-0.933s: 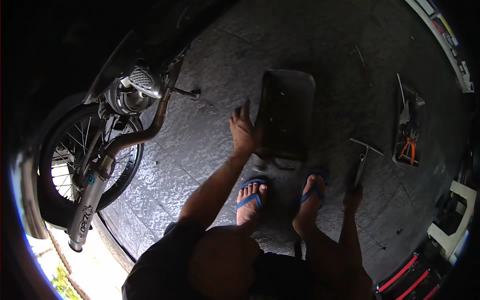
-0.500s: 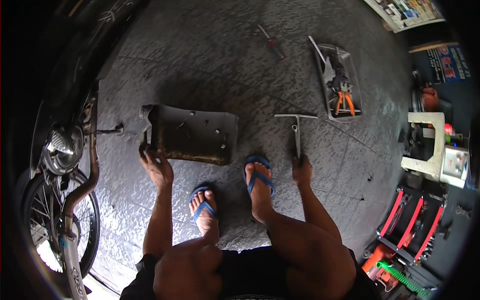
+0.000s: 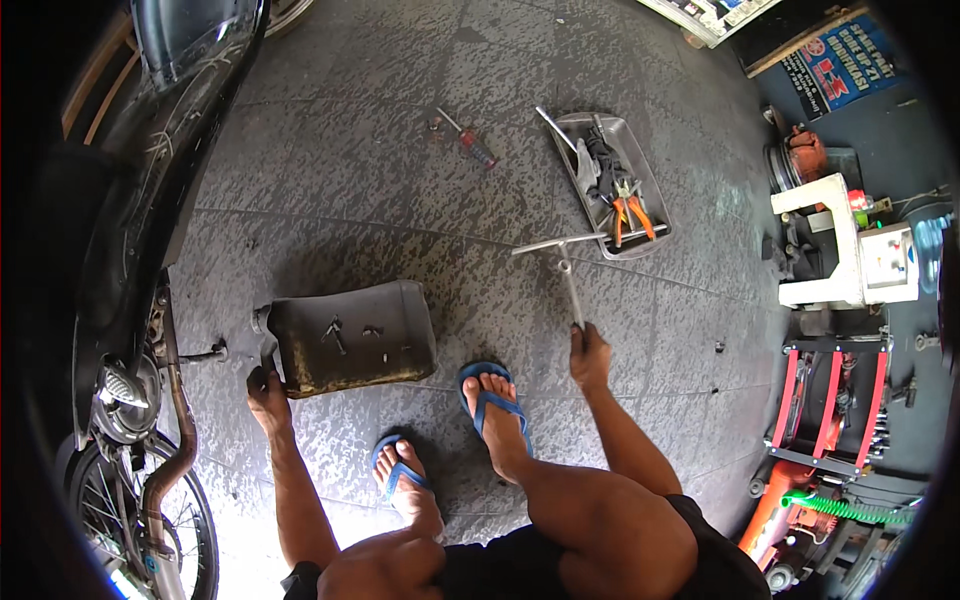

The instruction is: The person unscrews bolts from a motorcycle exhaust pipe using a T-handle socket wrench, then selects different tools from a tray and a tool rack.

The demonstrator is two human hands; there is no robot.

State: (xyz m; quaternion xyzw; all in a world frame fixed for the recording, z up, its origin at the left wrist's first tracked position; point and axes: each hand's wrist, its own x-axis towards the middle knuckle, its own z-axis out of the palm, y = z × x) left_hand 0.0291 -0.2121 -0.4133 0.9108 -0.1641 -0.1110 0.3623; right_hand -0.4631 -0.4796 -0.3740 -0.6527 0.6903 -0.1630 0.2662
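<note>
Plainly, the left hand point(image 3: 268, 400), lower left of the frame, has its fingers curled round the left end of a tray point(image 3: 400, 310), left of centre: dark, shallow, round-cornered, grimed along its lower rim, with small metal parts point(image 3: 335, 332) inside. The right hand point(image 3: 590, 358), right of centre, grasps a T-wrench point(image 3: 562, 243) of dull metal by its lower end. Above it, a rectangular box point(image 3: 636, 249) holds pliers point(image 3: 628, 204) with 2 orange handles. The floor point(image 3: 340, 170) is mottled grey.
</note>
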